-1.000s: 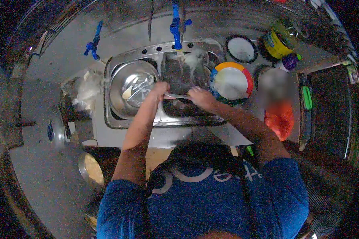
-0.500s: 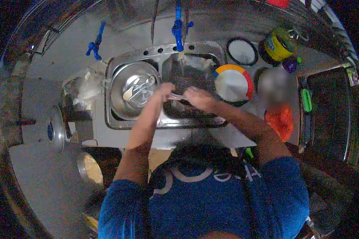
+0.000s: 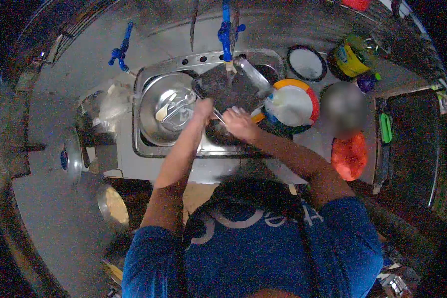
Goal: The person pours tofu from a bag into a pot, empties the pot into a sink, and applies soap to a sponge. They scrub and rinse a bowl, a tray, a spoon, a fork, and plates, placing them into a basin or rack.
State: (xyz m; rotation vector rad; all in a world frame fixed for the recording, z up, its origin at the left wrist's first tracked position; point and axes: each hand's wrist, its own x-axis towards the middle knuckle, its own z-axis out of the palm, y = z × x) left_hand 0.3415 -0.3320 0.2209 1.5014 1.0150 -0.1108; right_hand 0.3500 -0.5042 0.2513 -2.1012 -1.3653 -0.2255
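Observation:
A dark rectangular metal pan (image 3: pixel 231 92) with a shiny far side lies turned at an angle over the right sink basin, under the blue tap (image 3: pixel 225 37). My left hand (image 3: pixel 202 110) is closed at its near left corner. Beside it, my right hand (image 3: pixel 241 123) is closed around the near rim, fingers curled and slightly blurred. A pale stream seems to fall from the tap onto the pan. To the left, a round steel bowl (image 3: pixel 151 111) sits in the other basin with several spoons and other utensils (image 3: pixel 176 110) inside.
On the right stand a plate with an orange and red rim (image 3: pixel 310 97), a white dark-rimmed plate (image 3: pixel 305 63), a yellow-labelled container (image 3: pixel 351 58) and an orange bag (image 3: pixel 348 156). Clear plastic bags (image 3: pixel 114 107) lie left of the sink. A second blue tap (image 3: pixel 119 53) is behind them.
The pan has turned and tilted, its far side now raised near the tap. Both hands keep hold of the near rim, and the right hand has shifted slightly toward me.

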